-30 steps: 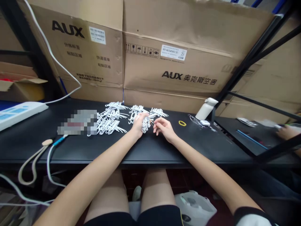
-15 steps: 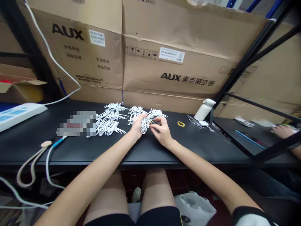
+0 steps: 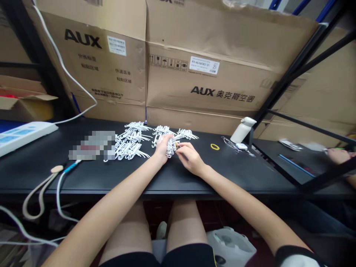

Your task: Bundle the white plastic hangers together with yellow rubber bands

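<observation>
My left hand (image 3: pixel 162 149) is closed around a bundle of thin white wire-like pieces (image 3: pixel 170 149), held just above the black table. At the bundle's right side my right hand (image 3: pixel 192 157) pinches a small yellowish band (image 3: pixel 176 145), which looks like a rubber band. How far the band goes round the bundle is hard to see behind the fingers. More white bundles with curled ends lie close by: a stacked group (image 3: pixel 129 148) to the left, one (image 3: pixel 162 129) behind my left hand and another (image 3: pixel 187 133) behind my right.
A yellow ring (image 3: pixel 215 149) lies right of my hands on the black table (image 3: pixel 178 178). Farther right are a white bottle (image 3: pixel 242 130), glasses (image 3: pixel 230 144) and a white case (image 3: pixel 241 146). A power strip (image 3: pixel 26 135) sits left. Cartons (image 3: pixel 178 89) stand behind; another person's hand (image 3: pixel 338 155) shows far right.
My right fingers have moved slightly left, closer against the white bundle, and the yellowish band is now drawn in at its side. My left hand keeps its hold.
</observation>
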A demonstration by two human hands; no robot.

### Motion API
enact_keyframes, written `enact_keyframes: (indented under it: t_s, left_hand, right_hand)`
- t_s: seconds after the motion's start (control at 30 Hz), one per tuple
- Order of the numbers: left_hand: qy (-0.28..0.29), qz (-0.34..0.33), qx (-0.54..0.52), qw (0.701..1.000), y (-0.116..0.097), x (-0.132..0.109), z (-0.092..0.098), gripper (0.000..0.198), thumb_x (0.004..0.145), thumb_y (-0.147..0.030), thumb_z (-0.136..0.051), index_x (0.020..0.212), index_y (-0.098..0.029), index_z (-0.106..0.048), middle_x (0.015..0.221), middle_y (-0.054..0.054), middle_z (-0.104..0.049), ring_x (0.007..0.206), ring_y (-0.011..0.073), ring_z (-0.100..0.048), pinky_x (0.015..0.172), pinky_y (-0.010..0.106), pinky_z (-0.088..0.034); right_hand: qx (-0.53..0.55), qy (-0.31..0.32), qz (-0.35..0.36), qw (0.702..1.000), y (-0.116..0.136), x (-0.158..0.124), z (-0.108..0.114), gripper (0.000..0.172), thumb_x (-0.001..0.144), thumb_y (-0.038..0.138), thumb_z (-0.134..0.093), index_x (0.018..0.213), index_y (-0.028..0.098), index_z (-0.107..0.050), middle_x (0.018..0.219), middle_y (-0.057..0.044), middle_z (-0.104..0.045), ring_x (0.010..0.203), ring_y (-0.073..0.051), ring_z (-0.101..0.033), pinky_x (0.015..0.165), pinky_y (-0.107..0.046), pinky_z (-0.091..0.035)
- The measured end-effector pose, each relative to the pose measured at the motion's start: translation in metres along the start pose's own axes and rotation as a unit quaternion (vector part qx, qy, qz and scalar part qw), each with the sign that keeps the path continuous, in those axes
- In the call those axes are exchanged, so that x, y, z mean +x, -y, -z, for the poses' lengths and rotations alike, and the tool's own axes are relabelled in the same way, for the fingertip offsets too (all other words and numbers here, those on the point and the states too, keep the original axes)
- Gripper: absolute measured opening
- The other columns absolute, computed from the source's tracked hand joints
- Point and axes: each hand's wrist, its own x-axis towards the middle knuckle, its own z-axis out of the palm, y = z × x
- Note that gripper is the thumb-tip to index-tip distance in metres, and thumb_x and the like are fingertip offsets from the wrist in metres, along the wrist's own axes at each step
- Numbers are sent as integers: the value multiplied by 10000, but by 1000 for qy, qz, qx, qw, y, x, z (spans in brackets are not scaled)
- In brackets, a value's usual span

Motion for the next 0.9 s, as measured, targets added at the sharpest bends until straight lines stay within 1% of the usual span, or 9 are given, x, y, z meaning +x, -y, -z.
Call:
enact_keyframes:
  t_s: [0.07, 0.13, 0.23, 0.37, 0.5, 0.6, 0.7, 0.8, 0.9]
  left_hand:
    - [-13, 0, -15, 1000, 1, 0, -1, 186, 673, -228, -653, 782, -175, -512, 571, -36, -585, 497, 119, -592, 479, 221, -466]
    - [-16, 7, -19, 1000, 1, -1, -2, 198, 669, -222, -657, 798, -174, -514, 603, -21, -611, 522, 141, -619, 474, 231, -474]
    - [-2, 20, -12, 1000, 2, -1, -2, 223, 658, -227, -667, 805, -171, -508, 625, -12, -621, 508, 149, -616, 449, 238, -471]
    - [16, 11, -2, 1000, 5, -2, -1, 249, 637, -237, -699, 741, -169, -484, 525, -53, -537, 418, 100, -534, 418, 206, -438]
    - [59, 23, 15, 998, 6, -1, -1, 260, 642, -246, -715, 738, -161, -489, 534, -35, -552, 415, 95, -534, 418, 199, -435]
    - [66, 34, 30, 997, 5, -1, -1, 217, 681, -245, -681, 765, -162, -500, 542, -28, -564, 404, 106, -538, 402, 212, -447]
    - [54, 35, 37, 997, 4, -1, 0, 185, 699, -219, -653, 787, -165, -500, 540, -37, -558, 384, 99, -524, 390, 211, -454]
    - [63, 42, 46, 996, 4, -2, 0, 185, 704, -207, -650, 790, -168, -492, 546, -40, -555, 367, 88, -506, 406, 223, -480]
    - [75, 72, 60, 993, 4, -3, -1, 187, 709, -206, -659, 787, -165, -495, 556, -36, -557, 376, 86, -515, 454, 247, -521]
  right_hand:
    - [13, 0, -2, 1000, 3, -1, 0, 144, 915, 163, -466, 945, 197, -602, 891, -91, -665, 992, -221, -611, 854, -403, -532]
    - [29, 7, -20, 999, 4, -3, 0, 147, 919, 179, -459, 965, 199, -598, 899, -87, -670, 890, -199, -636, 807, -367, -544]
    - [61, -2, -97, 993, 2, -5, -3, 141, 932, 231, -444, 971, 208, -578, 856, -64, -674, 785, -173, -656, 752, -320, -549]
    - [165, -18, -196, 966, -4, -7, -5, 122, 943, 289, -441, 991, 212, -523, 789, -33, -669, 713, -155, -667, 687, -289, -557]
    - [235, -34, -238, 942, -8, -7, -6, 114, 945, 321, -440, 980, 224, -488, 716, -6, -658, 630, -146, -657, 563, -260, -546]
    - [221, -32, -238, 945, -9, -8, -5, 128, 948, 334, -432, 1002, 229, -483, 684, 6, -656, 606, -141, -660, 505, -233, -519]
    - [165, -34, -212, 963, -9, -8, -1, 126, 950, 320, -429, 1013, 228, -488, 648, 17, -654, 574, -128, -646, 526, -230, -508]
    - [121, -73, -205, 969, -10, -8, 5, 124, 952, 310, -426, 1007, 222, -493, 563, 44, -607, 500, -119, -614, 540, -240, -501]
    - [96, -114, -221, 964, -13, -7, 10, 145, 945, 342, -439, 990, 222, -507, 525, 59, -568, 438, -116, -585, 493, -237, -481]
